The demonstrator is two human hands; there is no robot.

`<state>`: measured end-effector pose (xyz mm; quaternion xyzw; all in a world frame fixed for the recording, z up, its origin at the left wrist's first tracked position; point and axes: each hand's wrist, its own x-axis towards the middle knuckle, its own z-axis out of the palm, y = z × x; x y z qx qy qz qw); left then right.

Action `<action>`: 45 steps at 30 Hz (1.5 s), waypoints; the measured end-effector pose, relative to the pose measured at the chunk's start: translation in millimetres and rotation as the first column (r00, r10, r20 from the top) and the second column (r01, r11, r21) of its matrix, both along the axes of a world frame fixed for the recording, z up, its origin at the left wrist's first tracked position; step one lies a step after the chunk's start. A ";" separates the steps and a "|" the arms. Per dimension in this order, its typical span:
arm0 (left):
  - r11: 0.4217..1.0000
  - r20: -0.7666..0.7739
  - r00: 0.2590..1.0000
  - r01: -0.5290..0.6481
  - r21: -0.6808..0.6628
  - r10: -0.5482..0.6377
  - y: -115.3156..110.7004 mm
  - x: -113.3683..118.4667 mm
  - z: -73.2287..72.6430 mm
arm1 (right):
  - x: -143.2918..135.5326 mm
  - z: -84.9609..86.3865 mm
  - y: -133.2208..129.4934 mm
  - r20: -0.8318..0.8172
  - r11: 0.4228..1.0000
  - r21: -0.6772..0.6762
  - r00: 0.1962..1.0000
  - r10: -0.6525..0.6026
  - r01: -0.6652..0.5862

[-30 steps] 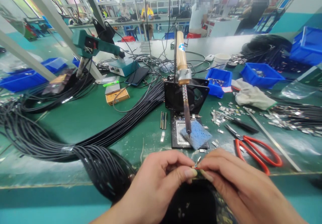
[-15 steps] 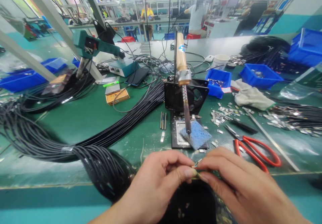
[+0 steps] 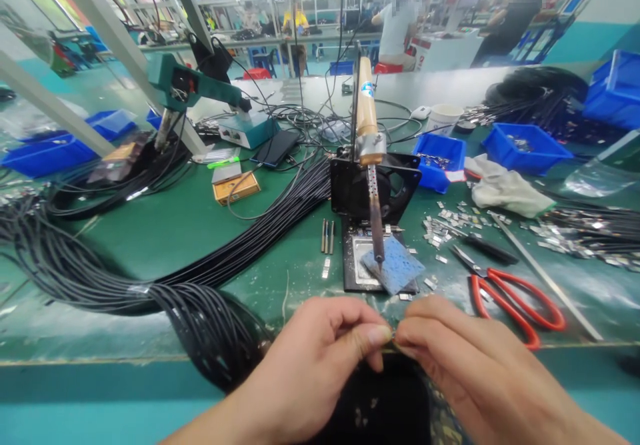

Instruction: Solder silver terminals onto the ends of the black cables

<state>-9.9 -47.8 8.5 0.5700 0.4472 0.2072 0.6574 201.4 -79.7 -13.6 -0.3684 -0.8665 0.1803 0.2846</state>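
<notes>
My left hand (image 3: 340,341) and my right hand (image 3: 450,341) meet fingertip to fingertip over the table's front edge. The left thumb and index finger are pinched together, and the right thumb and fingers are pinched just beside them. Whatever lies between them is tiny and mostly covered by the fingertips; I cannot make out what it is. Just beyond the hands stands a soldering iron (image 3: 367,111) with a wooden handle, clamped in a holder, its tip pointing down at a blue sponge (image 3: 393,266). Red-handled scissors (image 3: 520,298) lie beside my right hand.
A bundle of black cables (image 3: 240,248) runs across the left side and hangs over the edge. Behind the sponge stands a black fan (image 3: 345,191). Small metal connectors (image 3: 440,231), a pale glove (image 3: 505,188) and blue bins (image 3: 525,151) are on the right. People sit and stand farther back.
The fingertips have drawn closer together, and the thin yellowish and orange strands seen between them earlier are now hidden. The view has shifted slightly.
</notes>
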 end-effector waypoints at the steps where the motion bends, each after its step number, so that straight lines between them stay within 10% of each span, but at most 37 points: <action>1: 1.000 -0.005 1.000 0.010 0.008 -0.010 0.6 -0.2 -0.2 | -0.4 0.2 -0.1 0.019 0.999 0.043 1.000 0.008 -0.008; 6: 0.998 -0.033 0.998 0.053 0.024 -0.052 3.2 -2.7 -1.7 | 0.4 2.5 -1.9 0.106 0.993 0.118 0.994 0.017 -0.030; 12: 0.992 0.084 0.996 -0.015 -0.124 0.026 2.2 -4.7 -0.9 | 5.0 -2.1 -3.9 -0.133 0.938 -0.264 0.955 -0.267 0.225; 19: 0.980 0.113 0.984 -0.119 -0.158 0.138 0.6 -3.3 -5.8 | -14.7 -4.1 -5.6 -0.228 0.778 -0.600 0.893 -0.389 0.186; 45: 0.975 0.083 0.981 -0.161 -0.153 0.175 1.1 4.0 -4.6 | -17.2 -6.3 -1.1 -0.317 0.717 -0.692 0.859 -0.402 0.080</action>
